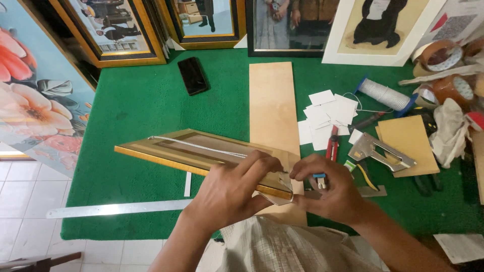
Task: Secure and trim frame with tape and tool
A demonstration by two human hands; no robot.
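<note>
Head view, looking down: closest in, the left hand [229, 194] and the right hand [330, 189] meet at the near corner of a gold-edged picture frame [201, 153] that is held back side up, tilted above the green table [136, 106]. The left hand grips that corner, thumb under the frame and fingers curled over its top face. The right hand pinches closed at the same corner with thumb and forefinger; what it nips between them is too small to tell. A white cord [196, 146] runs along the back of the frame, away from the left hand toward the far left end.

Just under the left forearm, a long metal ruler [116, 208] lies along the table's near edge. Beneath both hands and stretching away from them lies a long plywood strip [272, 108]. Just beyond the right hand sit red-handled pliers [332, 143] and, to its right, a metal staple gun [380, 151] resting on a tan board [411, 141]. Farther off lie scattered white paper squares [327, 113] and a spool of white string [385, 94]. Rolls of brown tape [443, 55] sit at the far right. Beyond the left hand, a black phone [192, 75] lies flat, and framed pictures [116, 30] lean along the far edge.
</note>
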